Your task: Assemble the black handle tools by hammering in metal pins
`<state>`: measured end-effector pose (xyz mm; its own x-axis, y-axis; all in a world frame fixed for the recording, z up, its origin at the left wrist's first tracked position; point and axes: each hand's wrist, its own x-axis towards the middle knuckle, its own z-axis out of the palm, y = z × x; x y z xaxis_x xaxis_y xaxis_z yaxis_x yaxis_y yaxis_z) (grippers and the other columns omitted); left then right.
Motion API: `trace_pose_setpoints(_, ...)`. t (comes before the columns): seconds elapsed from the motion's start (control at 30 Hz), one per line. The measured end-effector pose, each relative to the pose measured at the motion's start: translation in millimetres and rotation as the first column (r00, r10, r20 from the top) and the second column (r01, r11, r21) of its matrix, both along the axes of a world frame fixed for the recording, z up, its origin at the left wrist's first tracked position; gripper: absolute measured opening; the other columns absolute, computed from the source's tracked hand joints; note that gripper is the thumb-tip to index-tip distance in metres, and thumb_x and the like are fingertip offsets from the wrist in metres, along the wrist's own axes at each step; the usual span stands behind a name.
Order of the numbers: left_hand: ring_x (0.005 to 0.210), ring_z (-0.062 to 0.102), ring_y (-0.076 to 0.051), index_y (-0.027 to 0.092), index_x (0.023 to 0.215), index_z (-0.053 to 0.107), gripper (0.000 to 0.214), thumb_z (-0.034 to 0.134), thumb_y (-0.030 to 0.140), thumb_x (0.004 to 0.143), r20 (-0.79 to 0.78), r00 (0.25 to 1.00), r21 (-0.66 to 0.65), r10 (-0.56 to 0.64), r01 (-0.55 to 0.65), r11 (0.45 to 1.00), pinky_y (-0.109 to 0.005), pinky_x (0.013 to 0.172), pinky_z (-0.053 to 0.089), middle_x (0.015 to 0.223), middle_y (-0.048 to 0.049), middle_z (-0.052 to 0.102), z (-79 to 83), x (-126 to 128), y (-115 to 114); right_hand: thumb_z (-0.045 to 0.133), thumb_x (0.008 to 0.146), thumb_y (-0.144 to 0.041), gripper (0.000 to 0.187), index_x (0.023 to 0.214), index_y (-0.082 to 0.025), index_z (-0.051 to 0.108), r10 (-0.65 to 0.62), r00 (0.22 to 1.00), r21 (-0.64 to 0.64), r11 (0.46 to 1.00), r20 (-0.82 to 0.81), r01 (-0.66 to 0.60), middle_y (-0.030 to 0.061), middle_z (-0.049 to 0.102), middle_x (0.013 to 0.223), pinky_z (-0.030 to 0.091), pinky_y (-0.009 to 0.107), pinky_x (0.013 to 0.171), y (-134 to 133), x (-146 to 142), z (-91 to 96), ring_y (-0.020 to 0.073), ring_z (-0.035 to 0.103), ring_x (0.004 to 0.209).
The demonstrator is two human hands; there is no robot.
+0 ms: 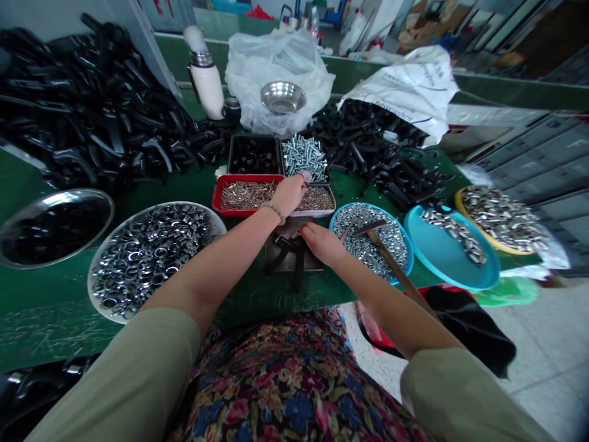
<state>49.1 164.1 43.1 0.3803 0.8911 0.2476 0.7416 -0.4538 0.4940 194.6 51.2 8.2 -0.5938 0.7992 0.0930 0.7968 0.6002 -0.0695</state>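
1. The left hand (289, 195) is lying over the red tray (215, 199), with its fingertips (304, 177) bunching at the corner of a tray of zinc-plated bolts (304, 158). Whatever they are pinching is too small to tell.
2. The right hand (322, 244) is resting just beside a dark metal fixture (288, 258), its fingers pointing toward it. The two hands are apart but close, and neither is clearly clamped on anything.
3. The fixture is sitting at the center of the frame, just below the trays, with a black strap-like part hanging toward the near edge of the table (59, 319).
4. A wooden-handled hammer (396, 267) is lying across the blue plate (350, 207) of washers, right of the right hand, its handle jutting past the plate's rim.
5. The red tray, a black tray of dark nuts (254, 155) and the bolt tray are sitting edge to edge above the hands, leaving almost no gap.
6. A white bowl of steel rings (151, 258) is filling the left side, close under the left forearm (216, 264).
7. Open green table is showing only in a narrow strip below the fixture, where the edge is running diagonally toward the lower right.
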Motion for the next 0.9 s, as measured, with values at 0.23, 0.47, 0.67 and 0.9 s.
trace_pose_setpoints(0.23, 0.081, 0.062, -0.018, 0.017, 0.093, 0.066, 0.027, 0.04, 0.025, 0.093, 0.003, 1.0, -0.025, 0.026, -0.026, 0.999, -0.029, 0.08, 0.045, 0.086, -0.0066, 0.07, 9.5, -4, -1, 0.043, 0.096, -0.025, 0.025, 0.111, -0.016, 0.062, -0.095, 0.928, -0.199, 0.98, -0.36, 0.023, 0.0112, 0.063, 0.113, 0.047, 0.035, 0.092, 1, 9, 13.1, 0.0205, 0.06, 0.106)
trace_pose_setpoints(0.47, 0.095, 0.063, -0.015, 0.017, 0.103, 0.065, 0.02, 0.05, 0.024, 0.091, 0.233, 0.97, -0.123, -0.066, 0.097, 0.988, -0.026, 0.093, 0.044, 0.103, -0.004, 0.07, 18.0, -34, -72, 0.051, 0.092, -0.033, 0.027, 0.112, -0.021, 0.063, -0.399, 0.597, -0.253, 0.914, -0.696, 0.317, 0.0082, 0.068, 0.104, 0.052, 0.037, 0.084, -35, 55, 32.6, 0.021, 0.064, 0.096)
trace_pose_setpoints(0.67, 0.093, 0.059, -0.016, 0.019, 0.096, 0.066, 0.022, 0.047, 0.029, 0.094, 0.114, 0.993, -0.188, -0.01, 0.032, 0.982, -0.028, 0.092, 0.046, 0.099, -0.0044, 0.063, -15.9, -54, -139, 0.053, 0.09, -0.033, 0.022, 0.101, -0.021, 0.068, -0.435, 0.613, -0.269, 0.898, -0.659, 0.348, 0.007, 0.071, 0.1, 0.052, 0.036, 0.082, -63, 77, 26.3, 0.0208, 0.066, 0.093)
trace_pose_setpoints(0.9, 0.088, 0.056, -0.018, 0.02, 0.096, 0.065, 0.028, 0.043, 0.037, 0.096, -0.257, 0.966, -0.001, -0.043, 0.044, 0.999, -0.03, 0.083, 0.045, 0.097, -0.0051, 0.058, -22.4, -46, -136, 0.05, 0.092, -0.032, 0.021, 0.097, -0.022, 0.068, -0.398, 0.683, -0.213, 0.915, -0.612, 0.343, 0.0062, 0.071, 0.094, 0.053, 0.036, 0.079, -78, 84, 18.6, 0.0213, 0.067, 0.09)
